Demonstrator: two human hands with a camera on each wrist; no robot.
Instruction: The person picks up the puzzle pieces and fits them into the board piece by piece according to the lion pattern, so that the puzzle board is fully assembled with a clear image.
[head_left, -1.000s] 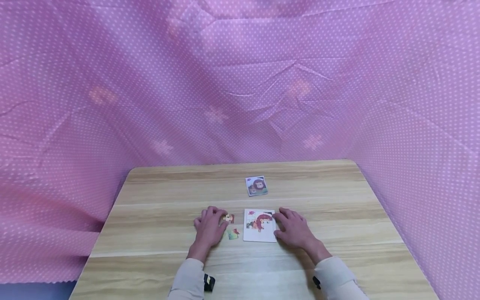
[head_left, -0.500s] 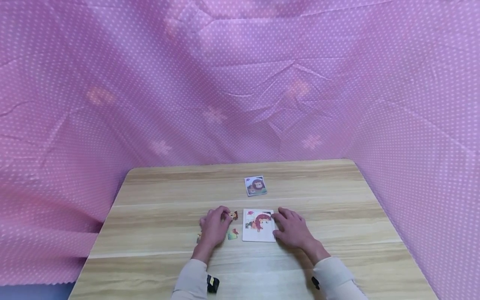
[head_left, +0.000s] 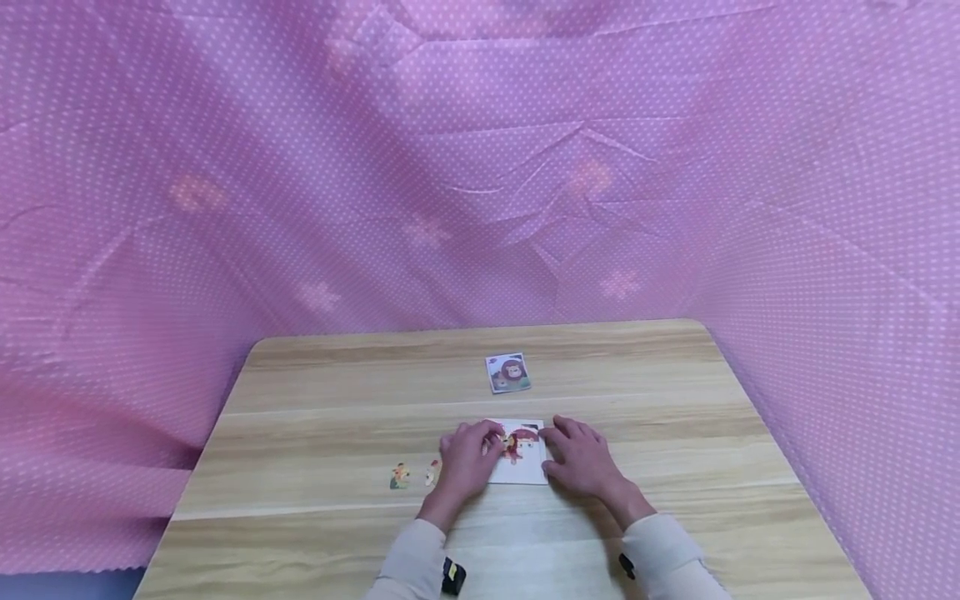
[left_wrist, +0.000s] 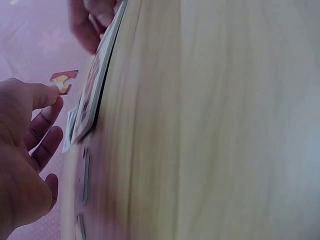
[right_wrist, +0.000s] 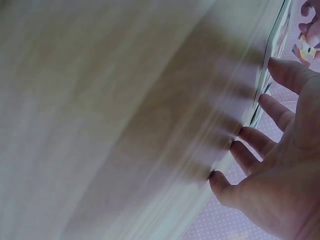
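A white puzzle board (head_left: 525, 473) lies on the wooden table, partly filled with pieces of a red-maned lion picture. Over its left part, my left hand (head_left: 468, 457) pinches a red and yellow puzzle piece (left_wrist: 62, 80) between thumb and forefinger, raised above the board. My right hand (head_left: 581, 457) rests at the board's right edge, thumb and forefinger touching the edge and the other fingertips on the table, as the right wrist view shows. Two loose puzzle pieces lie left of the board: one green and orange (head_left: 400, 476), the other pale (head_left: 431, 473) beside my left wrist.
A small lion picture card (head_left: 507, 372) lies behind the board. Pink dotted cloth (head_left: 480, 208) hangs around the back and sides of the wooden table (head_left: 322, 417). Each sleeve has a dark wrist device (head_left: 453, 575) near it.
My left hand has picked up the red and yellow puzzle piece from the table and carried it right, over the board. The two loose pieces now show. My right hand stays at the board's edge.
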